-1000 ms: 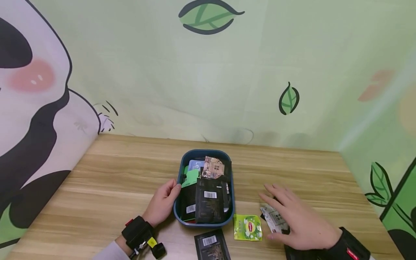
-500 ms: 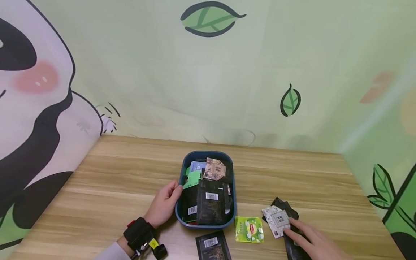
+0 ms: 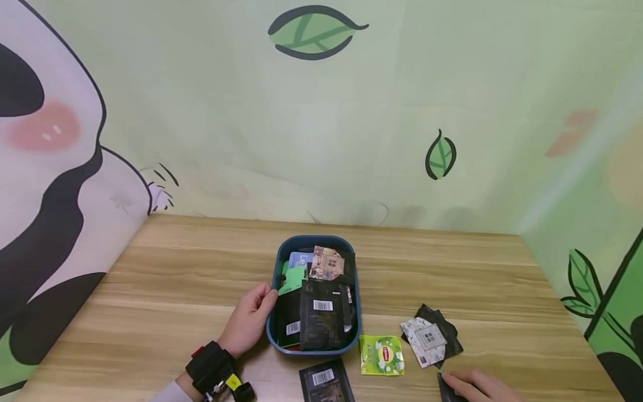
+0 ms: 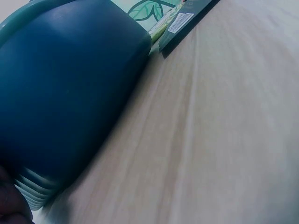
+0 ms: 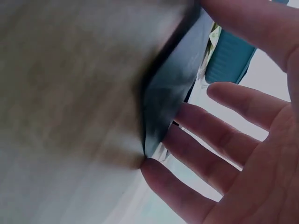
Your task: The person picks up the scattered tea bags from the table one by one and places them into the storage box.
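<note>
My left hand (image 3: 248,321) grips the left side of a dark blue plastic box (image 3: 358,312), thumb at its rim. In the left wrist view only dark fingers (image 4: 13,198) show beside the ribbed part of the box. The box holds several sachets, among them a black one (image 3: 324,324) with a barcode and a floral pink one (image 3: 327,263). At the bottom edge of the head view, my right hand (image 3: 482,386) holds a black sachet (image 3: 447,388) between thumb and fingers. The right wrist view shows this sachet (image 5: 170,88) bent, the fingers along one edge.
A green-yellow Lipton tea sachet (image 3: 383,355) lies right of the box. Farther right, a floral white sachet (image 3: 426,340) overlaps black sachets (image 3: 449,330). Another black sachet (image 3: 326,382) lies in front of the box on the wooden table (image 3: 191,251). A printed backdrop (image 3: 226,111) stands behind.
My right hand has drawn back from over the sachets toward the bottom edge, and the black sachet has slid that way with it. The left hand stays at the box.
</note>
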The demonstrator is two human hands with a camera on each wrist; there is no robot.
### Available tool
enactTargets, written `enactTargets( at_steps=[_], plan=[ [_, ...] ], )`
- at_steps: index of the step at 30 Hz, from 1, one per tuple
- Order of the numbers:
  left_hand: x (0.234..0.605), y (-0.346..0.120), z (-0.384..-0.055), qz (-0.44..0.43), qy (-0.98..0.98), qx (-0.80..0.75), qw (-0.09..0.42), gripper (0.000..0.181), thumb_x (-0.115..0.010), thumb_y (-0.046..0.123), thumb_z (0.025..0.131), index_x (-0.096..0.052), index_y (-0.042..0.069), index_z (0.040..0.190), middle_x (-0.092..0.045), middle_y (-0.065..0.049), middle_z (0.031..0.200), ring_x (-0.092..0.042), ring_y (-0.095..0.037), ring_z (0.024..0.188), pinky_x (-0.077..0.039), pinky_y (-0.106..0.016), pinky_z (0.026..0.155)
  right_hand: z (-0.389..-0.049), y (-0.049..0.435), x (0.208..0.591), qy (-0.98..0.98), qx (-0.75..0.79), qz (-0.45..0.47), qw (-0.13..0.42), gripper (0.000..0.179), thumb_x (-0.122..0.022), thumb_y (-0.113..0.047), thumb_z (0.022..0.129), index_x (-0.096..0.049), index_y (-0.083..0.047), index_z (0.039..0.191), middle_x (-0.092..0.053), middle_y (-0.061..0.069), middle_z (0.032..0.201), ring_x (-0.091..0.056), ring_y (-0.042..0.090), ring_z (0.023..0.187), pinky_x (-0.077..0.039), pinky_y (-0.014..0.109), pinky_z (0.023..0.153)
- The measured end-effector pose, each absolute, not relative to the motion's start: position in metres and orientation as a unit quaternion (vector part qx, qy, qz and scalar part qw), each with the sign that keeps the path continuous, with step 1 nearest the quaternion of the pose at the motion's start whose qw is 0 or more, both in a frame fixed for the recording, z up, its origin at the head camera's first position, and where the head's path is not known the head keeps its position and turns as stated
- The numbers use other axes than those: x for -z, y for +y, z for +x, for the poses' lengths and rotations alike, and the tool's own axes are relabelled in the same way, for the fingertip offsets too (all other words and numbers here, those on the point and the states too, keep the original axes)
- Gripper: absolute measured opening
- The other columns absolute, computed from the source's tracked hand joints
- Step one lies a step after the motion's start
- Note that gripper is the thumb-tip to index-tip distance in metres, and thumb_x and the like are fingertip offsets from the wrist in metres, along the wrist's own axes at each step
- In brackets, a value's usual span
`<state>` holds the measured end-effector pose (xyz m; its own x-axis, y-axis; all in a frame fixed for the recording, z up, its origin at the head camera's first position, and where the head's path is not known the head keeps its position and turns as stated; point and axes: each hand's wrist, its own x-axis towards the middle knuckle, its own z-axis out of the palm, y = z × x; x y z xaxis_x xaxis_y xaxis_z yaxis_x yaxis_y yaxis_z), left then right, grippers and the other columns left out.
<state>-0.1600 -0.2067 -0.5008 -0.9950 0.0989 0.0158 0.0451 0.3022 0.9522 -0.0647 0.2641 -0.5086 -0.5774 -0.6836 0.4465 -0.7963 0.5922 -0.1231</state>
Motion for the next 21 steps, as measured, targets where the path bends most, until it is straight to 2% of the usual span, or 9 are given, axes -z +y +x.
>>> enactTargets(
  at_steps=[4, 7, 10, 14, 17, 19, 21],
  plan=[
    [0.501, -0.207, -0.160, 0.051, 0.806, -0.589, 0.020, 0.029, -0.045, 0.029, 0.103, -0.050, 0.009, 0.084, -0.041, -0.008, 0.074, -0.050, -0.023, 0.074, -0.036, -0.026, 0.058, -0.053, 0.254, 0.506, -0.909, -0.133, 0.354, 0.178, 0.058, -0.085, -0.038, 0.069, -0.067, -0.025, 0.122, -0.057, -0.024, 0.106, -0.051, -0.011, 0.084, -0.037, 0.005, 0.070],
    [0.501, -0.207, -0.160, 0.052, 0.804, -0.592, 0.022, 0.029, -0.045, 0.030, 0.103, -0.050, 0.008, 0.084, -0.042, -0.008, 0.074, -0.051, -0.023, 0.074, -0.037, -0.026, 0.058, -0.050, 0.251, 0.504, -0.911, -0.135, 0.343, 0.188, 0.053, -0.085, -0.036, 0.068, -0.069, -0.029, 0.117, -0.056, -0.025, 0.105, -0.050, -0.013, 0.082, -0.037, 0.005, 0.067],
    [0.501, -0.207, -0.160, 0.047, 0.801, -0.596, 0.025, 0.028, -0.045, 0.030, 0.103, -0.050, 0.010, 0.084, -0.043, -0.009, 0.074, -0.052, -0.024, 0.075, -0.037, -0.025, 0.058, -0.052, 0.250, 0.503, -0.891, -0.161, 0.371, 0.206, 0.048, -0.085, -0.033, 0.069, -0.071, -0.027, 0.114, -0.058, -0.020, 0.105, -0.051, -0.009, 0.082, -0.038, 0.008, 0.067],
    [0.500, -0.206, -0.160, 0.049, 0.799, -0.599, 0.020, 0.027, -0.046, 0.029, 0.103, -0.050, 0.012, 0.083, -0.043, -0.008, 0.073, -0.051, -0.024, 0.074, -0.037, -0.026, 0.058, -0.052, 0.250, 0.499, -0.873, -0.169, 0.398, 0.227, 0.041, -0.081, -0.037, 0.075, -0.071, -0.025, 0.113, -0.061, -0.013, 0.106, -0.055, -0.004, 0.084, -0.041, 0.010, 0.070],
    [0.501, -0.205, -0.160, 0.052, 0.798, -0.600, 0.013, 0.026, -0.046, 0.027, 0.103, -0.049, 0.012, 0.082, -0.043, -0.008, 0.072, -0.051, -0.023, 0.072, -0.037, -0.026, 0.057, -0.050, 0.247, 0.496, -0.879, -0.152, 0.388, 0.233, 0.038, -0.082, -0.039, 0.073, -0.073, -0.026, 0.108, -0.065, -0.010, 0.106, -0.061, 0.001, 0.086, -0.043, 0.009, 0.074],
    [0.502, -0.205, -0.161, 0.053, 0.798, -0.600, 0.011, 0.026, -0.046, 0.027, 0.103, -0.049, 0.012, 0.082, -0.043, -0.008, 0.072, -0.051, -0.023, 0.072, -0.037, -0.026, 0.057, -0.049, 0.244, 0.495, -0.883, -0.131, 0.390, 0.225, 0.036, -0.084, -0.036, 0.070, -0.075, -0.023, 0.103, -0.069, -0.007, 0.104, -0.065, 0.005, 0.087, -0.045, 0.009, 0.076],
    [0.503, -0.205, -0.162, 0.054, 0.798, -0.600, 0.010, 0.026, -0.046, 0.027, 0.103, -0.049, 0.012, 0.081, -0.043, -0.007, 0.072, -0.051, -0.022, 0.072, -0.037, -0.026, 0.058, -0.051, 0.244, 0.495, -0.891, -0.114, 0.399, 0.185, 0.033, -0.084, -0.032, 0.071, -0.076, -0.018, 0.100, -0.072, -0.004, 0.103, -0.067, 0.007, 0.087, -0.047, 0.011, 0.074]
  ],
)
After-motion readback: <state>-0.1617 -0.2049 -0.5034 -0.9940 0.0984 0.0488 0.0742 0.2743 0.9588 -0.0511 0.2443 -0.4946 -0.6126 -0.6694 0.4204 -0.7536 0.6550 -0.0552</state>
